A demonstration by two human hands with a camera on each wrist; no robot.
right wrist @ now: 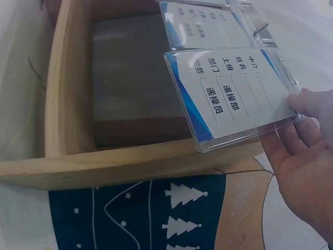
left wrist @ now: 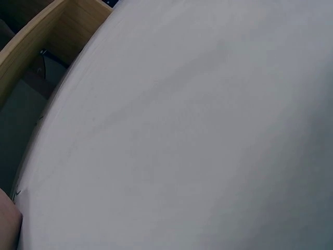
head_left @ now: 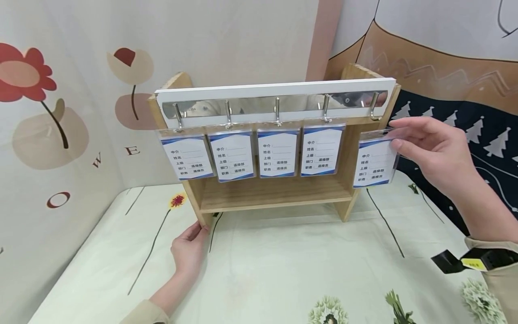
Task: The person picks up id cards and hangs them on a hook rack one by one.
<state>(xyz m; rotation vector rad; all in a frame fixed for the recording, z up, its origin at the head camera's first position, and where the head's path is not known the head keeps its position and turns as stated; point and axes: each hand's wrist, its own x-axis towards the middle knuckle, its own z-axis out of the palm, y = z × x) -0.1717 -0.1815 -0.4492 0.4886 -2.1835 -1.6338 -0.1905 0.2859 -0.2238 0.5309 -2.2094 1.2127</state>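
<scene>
My right hand (head_left: 439,157) pinches a badge in a clear plastic holder (head_left: 374,163) by its upper right corner. The badge hangs upright just below the rightmost metal hook (head_left: 374,105), apart from it. In the right wrist view, the thumb lies on the front of this badge holder (right wrist: 229,96) and the fingers are behind it. Down at the lower left, my left hand (head_left: 189,249) holds the foot of the wooden shelf's side panel (head_left: 205,218). The left wrist view shows mostly tablecloth, with a bit of that hand at its edge.
Several matching badges (head_left: 277,153) hang in a row from the other hooks on a white rail (head_left: 275,87) across the shelf's top front. A floral cloth (head_left: 267,261) covers the table. Patterned curtains (head_left: 243,40) stand behind and to both sides.
</scene>
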